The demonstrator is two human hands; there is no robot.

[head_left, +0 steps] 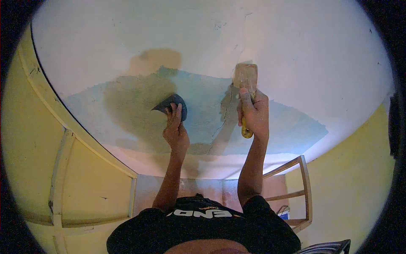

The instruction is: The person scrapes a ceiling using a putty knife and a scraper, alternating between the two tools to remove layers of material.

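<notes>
My right hand (252,111) is wrapped round the yellow handle of a putty knife (246,76), with the thumb near the base of its blade. The blade is smeared and lies at the top edge of a blue-green patch (198,91) on a pale painted surface (296,51). In my left hand (176,127) is a dark, curved sheet that looks like sandpaper (168,104), with the fingers pressed over it against the patch. A thin crack (225,116) runs down the patch between my hands. Both arms are stretched out, and their shadows fall on the surface.
A yellow panelled wall (89,173) with wooden battens stands at the left, and a plain yellow wall (351,186) at the right. An open wooden frame (308,190) rises beside my right arm. Another fine crack (243,38) shows above the putty knife.
</notes>
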